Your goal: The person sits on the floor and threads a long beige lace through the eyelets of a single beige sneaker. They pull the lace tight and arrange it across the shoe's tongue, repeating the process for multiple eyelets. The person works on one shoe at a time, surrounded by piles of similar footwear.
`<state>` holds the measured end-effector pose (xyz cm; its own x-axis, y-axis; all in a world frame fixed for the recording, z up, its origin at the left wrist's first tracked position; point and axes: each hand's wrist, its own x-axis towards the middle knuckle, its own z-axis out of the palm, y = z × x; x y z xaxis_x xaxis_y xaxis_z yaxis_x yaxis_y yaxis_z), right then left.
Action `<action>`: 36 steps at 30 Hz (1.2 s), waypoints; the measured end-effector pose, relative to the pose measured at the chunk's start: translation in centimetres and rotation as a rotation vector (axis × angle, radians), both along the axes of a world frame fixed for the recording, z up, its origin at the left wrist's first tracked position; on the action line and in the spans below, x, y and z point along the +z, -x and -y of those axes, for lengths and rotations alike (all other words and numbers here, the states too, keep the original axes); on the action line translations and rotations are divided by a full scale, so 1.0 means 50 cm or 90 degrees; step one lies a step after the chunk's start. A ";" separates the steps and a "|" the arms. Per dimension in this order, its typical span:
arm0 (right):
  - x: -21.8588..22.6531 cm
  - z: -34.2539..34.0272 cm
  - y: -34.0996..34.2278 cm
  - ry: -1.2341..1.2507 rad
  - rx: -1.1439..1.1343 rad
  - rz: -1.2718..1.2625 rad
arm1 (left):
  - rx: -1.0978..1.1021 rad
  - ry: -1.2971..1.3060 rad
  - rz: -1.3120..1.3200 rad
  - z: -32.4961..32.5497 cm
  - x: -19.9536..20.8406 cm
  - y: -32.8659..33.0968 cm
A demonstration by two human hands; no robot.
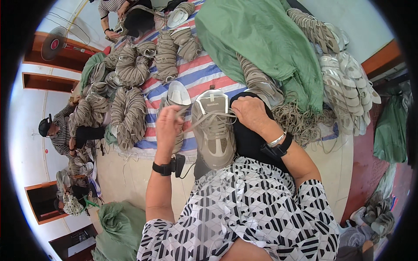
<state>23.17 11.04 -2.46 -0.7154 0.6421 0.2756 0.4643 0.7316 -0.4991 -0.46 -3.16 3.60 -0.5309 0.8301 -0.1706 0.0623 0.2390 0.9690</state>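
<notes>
A beige-grey shoe upper (216, 147) rests on my lap, toe toward me and tongue pointing away. A flat beige shoelace (204, 116) runs across its upper eyelets. My left hand (169, 126), slightly blurred, is raised left of the shoe and pinches one length of the lace. At the right side of the tongue, my right hand (250, 112) has its fingers closed on the lace by the collar; the fingertips are partly hidden. Just beyond my left hand stands another upper with a white lining (178, 92).
Bundles of stacked uppers (129, 111) lie on a striped sheet (153, 93) ahead and left. A green sack (257, 37) covers more, beside a pile of loose laces (300, 118). Pale uppers (346, 89) are stacked at right. Co-workers (61, 130) sit along the left. Another green sack (118, 230) is lower left.
</notes>
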 end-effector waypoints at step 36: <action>0.082 -0.115 0.084 0.043 0.378 0.251 | 0.032 -0.065 -0.059 -0.020 -0.046 -0.011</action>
